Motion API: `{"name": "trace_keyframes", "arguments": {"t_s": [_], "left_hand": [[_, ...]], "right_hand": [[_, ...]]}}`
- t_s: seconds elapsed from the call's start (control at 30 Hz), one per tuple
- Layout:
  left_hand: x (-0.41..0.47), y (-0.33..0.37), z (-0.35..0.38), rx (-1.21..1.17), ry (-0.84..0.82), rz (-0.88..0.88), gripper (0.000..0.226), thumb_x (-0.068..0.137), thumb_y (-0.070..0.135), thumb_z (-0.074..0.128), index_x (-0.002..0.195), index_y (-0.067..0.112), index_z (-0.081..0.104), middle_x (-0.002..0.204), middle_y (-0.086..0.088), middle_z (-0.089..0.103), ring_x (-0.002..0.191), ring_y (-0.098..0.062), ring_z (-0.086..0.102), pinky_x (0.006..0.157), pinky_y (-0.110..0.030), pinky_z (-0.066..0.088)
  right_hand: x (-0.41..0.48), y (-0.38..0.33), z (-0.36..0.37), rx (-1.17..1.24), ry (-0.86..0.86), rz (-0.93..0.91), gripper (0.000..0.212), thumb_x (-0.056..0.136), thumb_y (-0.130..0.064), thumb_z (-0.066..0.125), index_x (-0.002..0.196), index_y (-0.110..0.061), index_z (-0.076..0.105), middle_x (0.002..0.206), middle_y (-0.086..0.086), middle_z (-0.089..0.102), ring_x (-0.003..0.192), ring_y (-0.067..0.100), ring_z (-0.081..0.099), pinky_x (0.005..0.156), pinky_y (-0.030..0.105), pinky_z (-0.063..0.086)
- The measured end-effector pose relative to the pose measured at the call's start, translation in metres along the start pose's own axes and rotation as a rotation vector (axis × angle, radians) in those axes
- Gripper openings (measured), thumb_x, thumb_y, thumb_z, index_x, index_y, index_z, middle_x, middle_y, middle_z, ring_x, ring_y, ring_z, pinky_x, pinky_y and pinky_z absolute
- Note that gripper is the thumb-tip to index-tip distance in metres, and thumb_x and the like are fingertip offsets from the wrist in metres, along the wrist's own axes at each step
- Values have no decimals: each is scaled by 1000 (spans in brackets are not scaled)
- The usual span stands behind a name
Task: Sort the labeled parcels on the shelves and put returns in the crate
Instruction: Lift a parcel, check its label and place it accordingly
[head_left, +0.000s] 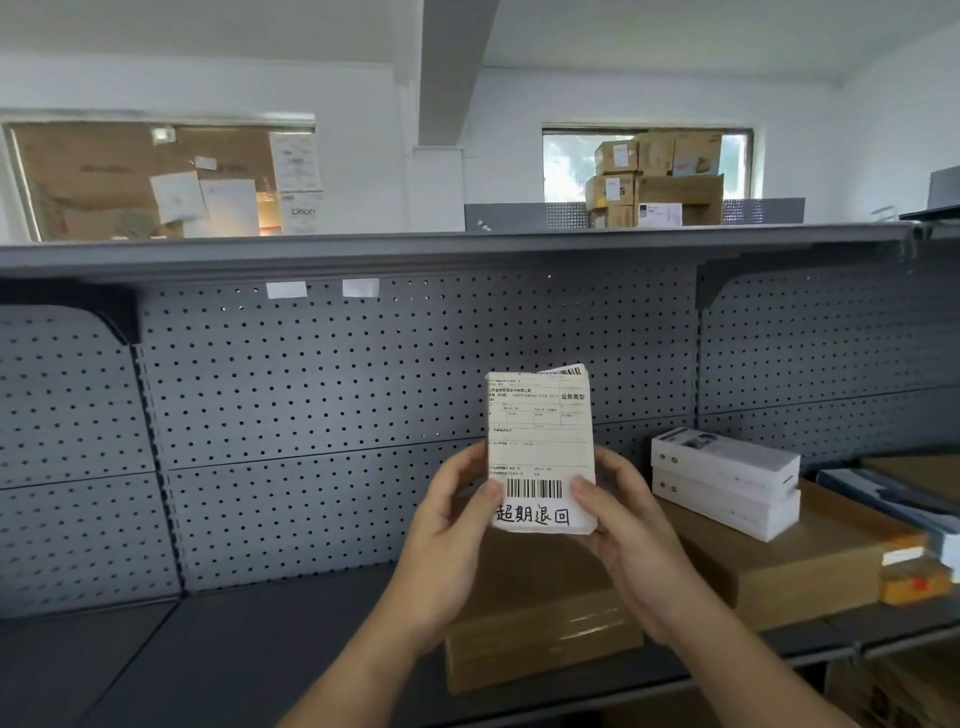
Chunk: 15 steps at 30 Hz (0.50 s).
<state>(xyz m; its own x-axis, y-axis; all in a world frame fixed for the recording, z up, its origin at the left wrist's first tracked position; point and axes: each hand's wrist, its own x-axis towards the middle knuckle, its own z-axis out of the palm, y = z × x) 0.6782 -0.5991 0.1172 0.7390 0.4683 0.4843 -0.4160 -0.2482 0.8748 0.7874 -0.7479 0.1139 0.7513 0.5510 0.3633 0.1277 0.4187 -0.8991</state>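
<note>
A small white labeled parcel (540, 452) is held upright before the shelf (260, 649), gripped at its lower edges by the left hand (449, 525) and right hand (623, 530). Its handwritten label is turned toward the camera, probably for reading; brown boxes (540, 623) lie behind

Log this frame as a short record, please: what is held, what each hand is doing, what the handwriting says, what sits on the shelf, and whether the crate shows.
held item: white labeled parcel, upright, label facing the camera
handwriting: 超期退回 (overdue, return), below the barcode
left hand: grips the parcel's lower left edge
right hand: grips its lower right edge
shelf: grey, pegboard back
on shelf: brown carton beneath the hands; two white boxes stacked on a flat brown box at right
crate: not in view
</note>
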Motion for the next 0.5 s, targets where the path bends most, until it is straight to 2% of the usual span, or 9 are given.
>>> {"name": "trace_keyframes", "arguments": {"t_s": [0.27, 0.37, 0.5], "left_hand": [[-4, 1, -7, 21, 10, 4, 35, 99, 26, 58, 134, 26, 59, 130, 9, 68, 125, -12, 62, 110, -44, 48], [-4, 5, -10, 34, -3, 1, 45, 89, 35, 60, 133, 25, 59, 129, 10, 69, 124, -11, 63, 110, -44, 48], [-5, 5, -12, 82, -16, -21, 45, 88, 37, 61, 131, 27, 61, 129, 8, 70, 125, -14, 62, 111, -47, 47]], "right_hand": [[0, 2, 6, 33, 5, -8, 49, 83, -23, 69, 131, -21, 59, 120, 2, 75, 110, 21, 73, 93, 42, 58], [0, 3, 7, 33, 3, 2, 53, 81, -26, 71, 132, -22, 58, 120, 3, 75, 111, 22, 73, 96, 45, 57], [-2, 6, 3, 34, 11, 11, 55, 79, -28, 73, 133, -21, 59, 120, 3, 75, 110, 22, 73, 99, 49, 56]]}}
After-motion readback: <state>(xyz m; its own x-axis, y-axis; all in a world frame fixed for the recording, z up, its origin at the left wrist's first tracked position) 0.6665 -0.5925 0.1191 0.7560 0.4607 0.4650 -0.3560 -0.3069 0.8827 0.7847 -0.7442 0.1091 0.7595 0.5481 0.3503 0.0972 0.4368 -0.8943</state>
